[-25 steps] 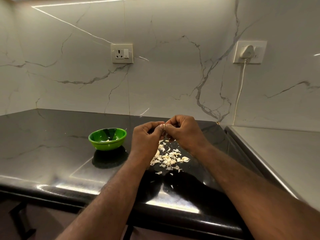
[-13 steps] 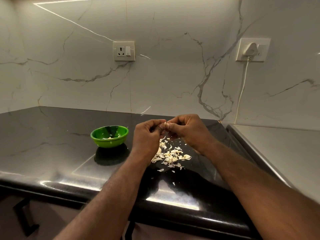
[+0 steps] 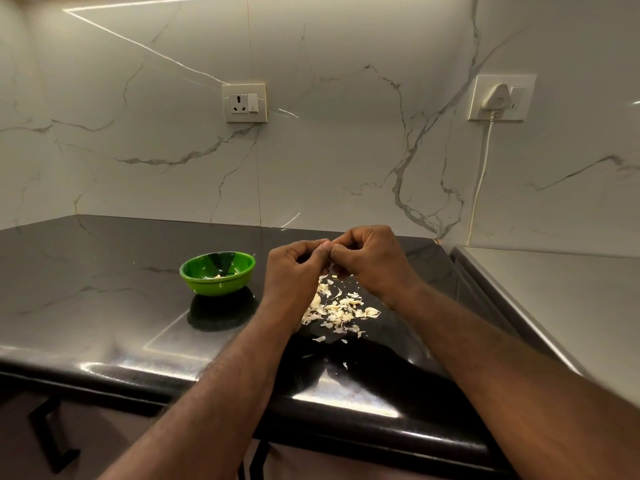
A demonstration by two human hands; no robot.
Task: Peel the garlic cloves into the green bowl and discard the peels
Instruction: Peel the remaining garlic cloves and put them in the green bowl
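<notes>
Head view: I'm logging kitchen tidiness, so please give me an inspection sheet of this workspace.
Surface: glossy black stone countertop, reflective.
Job's things: small round green bowl holding a few pale garlic pieces; garlic clove pinched between both hands.
Clutter: loose pile of pale garlic peels under the hands.
Grippers: left hand and right hand, fingers curled, fingertips meeting.
Cables: white cord hanging from a plugged wall socket, right.
Surroundings: white marble-look wall, an empty socket, grey side counter.

the left hand point(image 3: 294, 271) and right hand point(image 3: 375, 261) have closed up a little, thumbs now pressed side by side; the small pale garlic clove point(image 3: 326, 242) pinched in their fingers shows less than a second ago, and a thin papery white peel shred point(image 3: 329, 269) now hangs under the thumbs.
</notes>
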